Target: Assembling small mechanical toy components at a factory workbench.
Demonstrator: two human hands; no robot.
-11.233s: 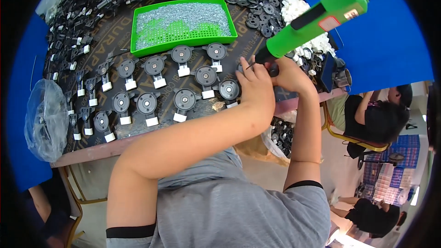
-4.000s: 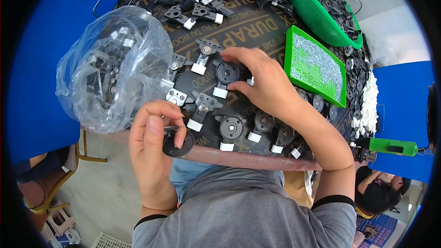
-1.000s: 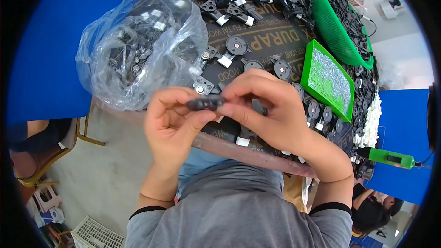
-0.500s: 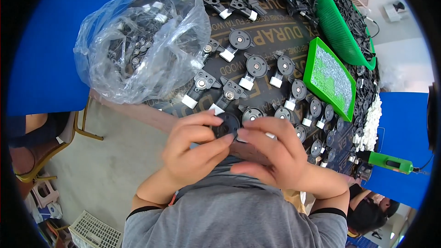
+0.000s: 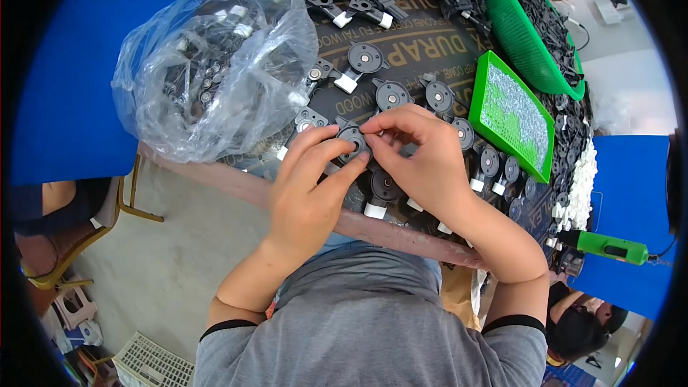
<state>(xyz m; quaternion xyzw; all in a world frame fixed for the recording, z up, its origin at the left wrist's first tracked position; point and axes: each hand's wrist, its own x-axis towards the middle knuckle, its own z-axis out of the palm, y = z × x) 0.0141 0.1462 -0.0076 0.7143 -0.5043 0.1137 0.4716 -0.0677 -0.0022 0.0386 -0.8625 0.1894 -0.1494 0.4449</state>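
A round black plastic disc (image 5: 349, 133) with a central hole lies over one of the black brackets in the front row. My left hand (image 5: 304, 183) holds it, fingertips on its near side and face. The right hand (image 5: 423, 154) has its thumb and index finger closed at the disc's right edge; whether a small part is between them is hidden. Beside the left fingers is an uncovered bracket (image 5: 308, 120) with a white end. Other disc-topped brackets, such as one (image 5: 365, 59) farther back and another (image 5: 385, 185) below the right hand, stand in rows.
A clear plastic bag (image 5: 215, 64) of parts stands at the left. To the right are a green tray (image 5: 514, 158) of small silvery pieces, a green basket (image 5: 523, 39) of black parts, white parts (image 5: 579, 193) and a green electric screwdriver (image 5: 613, 248). Another person (image 5: 577, 326) is at lower right.
Both hands have moved forward from the table's near edge with the disc, bringing it over a bracket. My right fingers have closed in at the disc's edge.
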